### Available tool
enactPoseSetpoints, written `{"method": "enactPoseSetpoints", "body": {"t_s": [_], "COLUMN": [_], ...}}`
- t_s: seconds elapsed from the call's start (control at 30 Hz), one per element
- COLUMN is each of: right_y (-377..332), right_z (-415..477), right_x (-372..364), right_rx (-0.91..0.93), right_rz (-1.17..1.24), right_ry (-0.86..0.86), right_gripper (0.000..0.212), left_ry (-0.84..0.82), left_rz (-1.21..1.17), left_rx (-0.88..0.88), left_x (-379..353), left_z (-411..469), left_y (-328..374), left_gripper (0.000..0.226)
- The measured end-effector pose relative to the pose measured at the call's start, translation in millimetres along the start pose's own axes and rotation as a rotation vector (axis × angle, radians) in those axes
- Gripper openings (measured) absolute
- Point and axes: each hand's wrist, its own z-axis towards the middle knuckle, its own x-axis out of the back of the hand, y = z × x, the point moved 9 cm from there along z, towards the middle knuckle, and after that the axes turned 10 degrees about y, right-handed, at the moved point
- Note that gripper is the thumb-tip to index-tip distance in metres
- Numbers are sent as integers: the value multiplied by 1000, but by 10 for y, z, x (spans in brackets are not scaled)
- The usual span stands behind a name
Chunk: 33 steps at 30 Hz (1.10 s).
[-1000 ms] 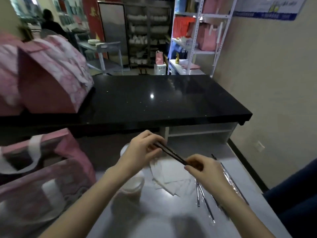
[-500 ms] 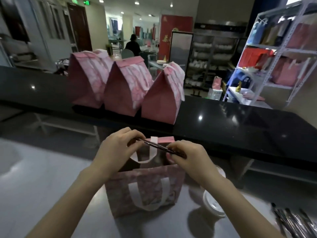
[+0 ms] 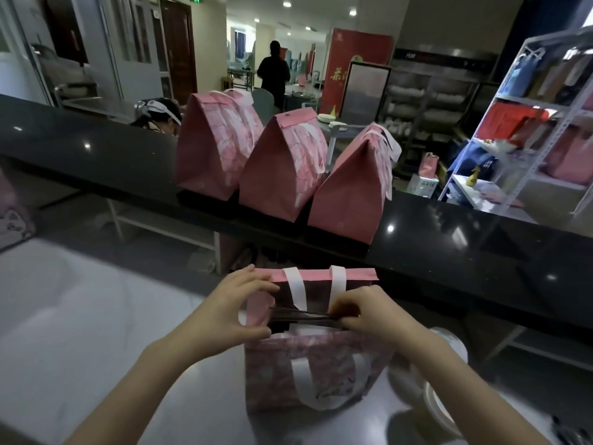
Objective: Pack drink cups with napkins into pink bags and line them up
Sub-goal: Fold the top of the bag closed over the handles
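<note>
An open pink bag (image 3: 308, 374) with white handles stands on the grey worktop in front of me. Both hands hold a thin dark straw (image 3: 301, 317) level across the bag's mouth. My left hand (image 3: 237, 313) has the straw's left end between thumb and fingers. My right hand (image 3: 365, 313) pinches its right end. Three closed pink bags (image 3: 282, 175) stand side by side on the black counter (image 3: 449, 248) behind. A white lidded cup (image 3: 436, 403) sits low at the right, beside the open bag.
More dark wrapped straws (image 3: 574, 431) lie at the bottom right corner. Another pink item (image 3: 12, 216) shows at the left edge. A metal shelf rack (image 3: 526, 130) with bags stands at the back right. One person stands far back, another sits behind the counter.
My view swung left from the napkins and straws to the open bag. Both hands carried the straw over and lowered it to the bag's mouth.
</note>
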Motion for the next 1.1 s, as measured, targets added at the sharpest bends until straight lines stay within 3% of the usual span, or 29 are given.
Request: {"method": "enactPoseSetpoints", "body": {"t_s": [0.2,0.4,0.53,0.63,0.8,0.87,1.0,1.1], "right_y": [158,116,65,50,226,302,386,461], "right_z": [-28,-27,-26,-18,178,240,254,202], "right_x": [15,-133,94,306,449,452,449,456], "right_rx": [20,95,232,331,236,192,125,84], "right_rz": [-78,12,29,-97,-275,-233,-85,20], "right_ry": [-49,-107,120,295,380,372,370,357], "right_gripper": [28,45,47,51,54,51,24,19], "left_ry": [14,82,24,-69,-54,-27,71,139], "left_rz": [-8,52,32,105,169,154,138,171], "left_rx": [54,70,112,119,144,163,189,148], "left_x": [17,2,-78,-170,-177,-181,-155,-169], "left_z": [-94,-49,-25,19,214,272,304,254], "left_y": [-24,89,95,58,-74,-116,-164,-127], "left_gripper": [51,47,79,104,114,112,97,82]}}
